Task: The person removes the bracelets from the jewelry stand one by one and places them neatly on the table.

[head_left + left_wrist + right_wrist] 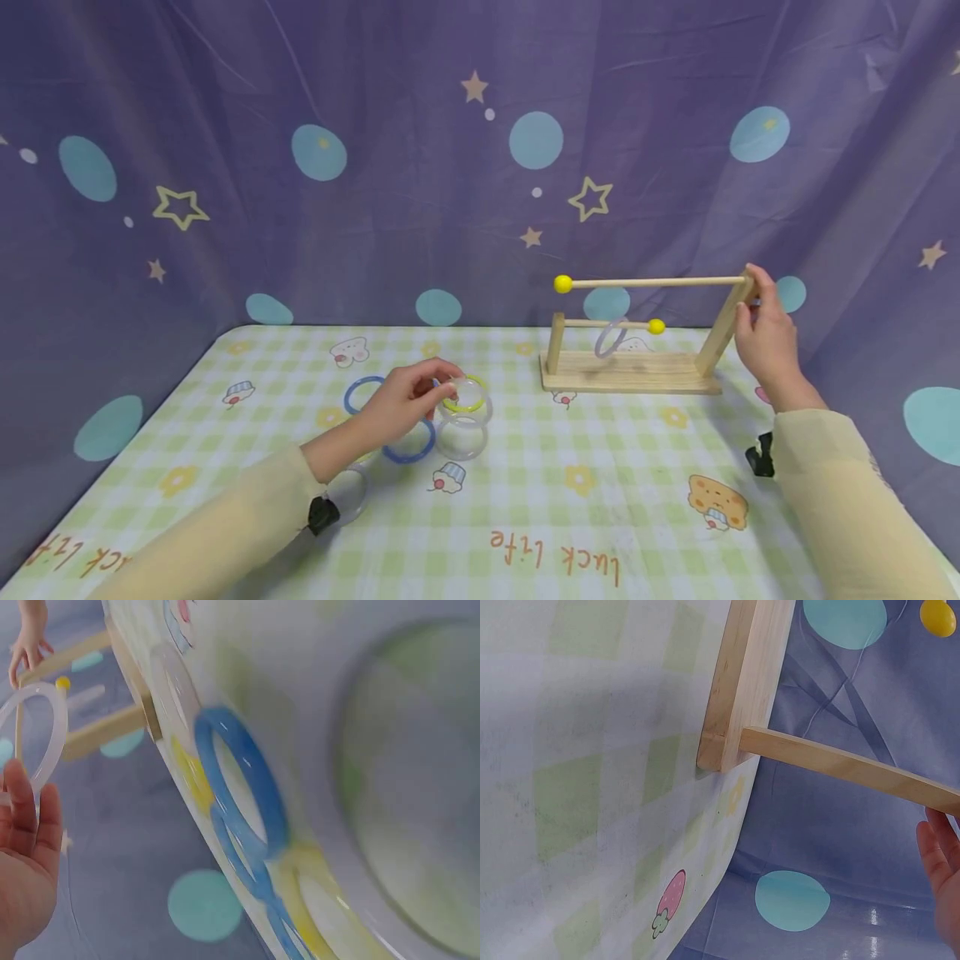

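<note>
The clear plastic ring (467, 392) is pinched at its near-left rim by the left hand (405, 400), fingers curled round it, and it sits just over the cluster of rings on the checked tablecloth (525, 517): a yellow-green ring (480, 403) directly under it, another clear ring (461, 438) in front, and blue rings (408, 451) beneath the hand. From this ring the wooden rack (633, 371) lies off to the right and a little farther back, well apart. The rack's two dowels run left to right, each with its yellow ball tip (562, 284) pointing toward the ring; the lower dowel (607, 324) already carries one pale ring (611, 337). The right hand (765, 333) is at the rack's far end, fingers wrapped round the top of the slanted post (723, 325), gripping it. So the left hand is the one nearer the rings, and the dowels' open ends face it.
</note>
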The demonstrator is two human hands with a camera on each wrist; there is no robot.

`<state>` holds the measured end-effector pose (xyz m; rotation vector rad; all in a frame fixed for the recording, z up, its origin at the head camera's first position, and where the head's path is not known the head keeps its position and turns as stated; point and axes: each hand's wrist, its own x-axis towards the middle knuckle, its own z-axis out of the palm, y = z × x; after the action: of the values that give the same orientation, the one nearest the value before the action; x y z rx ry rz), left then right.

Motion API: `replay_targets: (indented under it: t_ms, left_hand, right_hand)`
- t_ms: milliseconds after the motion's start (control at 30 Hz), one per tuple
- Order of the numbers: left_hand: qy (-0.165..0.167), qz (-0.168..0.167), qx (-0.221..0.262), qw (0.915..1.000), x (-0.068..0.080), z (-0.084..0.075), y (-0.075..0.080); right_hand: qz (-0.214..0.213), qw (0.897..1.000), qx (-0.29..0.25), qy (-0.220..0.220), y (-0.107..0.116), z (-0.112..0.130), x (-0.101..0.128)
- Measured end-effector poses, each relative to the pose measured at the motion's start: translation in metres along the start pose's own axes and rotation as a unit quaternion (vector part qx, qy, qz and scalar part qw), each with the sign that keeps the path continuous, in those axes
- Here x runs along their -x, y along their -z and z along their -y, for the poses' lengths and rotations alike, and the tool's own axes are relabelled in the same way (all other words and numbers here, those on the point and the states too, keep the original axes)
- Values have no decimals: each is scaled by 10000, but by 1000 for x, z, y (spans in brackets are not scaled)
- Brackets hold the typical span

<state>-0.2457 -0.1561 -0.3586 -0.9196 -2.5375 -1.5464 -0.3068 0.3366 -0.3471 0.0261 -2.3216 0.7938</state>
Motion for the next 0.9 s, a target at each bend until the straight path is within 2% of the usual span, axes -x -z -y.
replay_targets:
  t_ms: [167, 333, 433, 667, 900]
  left_hand:
    - [201, 138, -221, 9995, 16, 6, 18]
    - [125, 492, -413, 9979, 30, 11, 29]
    - [128, 772, -432, 9960, 37, 12, 31]
    - [510, 1432, -503, 9871, 49, 16, 35]
    - [444, 1896, -476, 9797, 55, 19, 35]
  right_hand:
    - [10, 10000, -5, 0, 1, 2, 0]
    - [74, 10000, -38, -44, 2, 3, 0]
    - [93, 9999, -48, -80, 2, 3, 1]
    - [61, 9999, -20, -94, 1, 2, 1]
    - [50, 10000, 11, -32, 1, 1, 0]
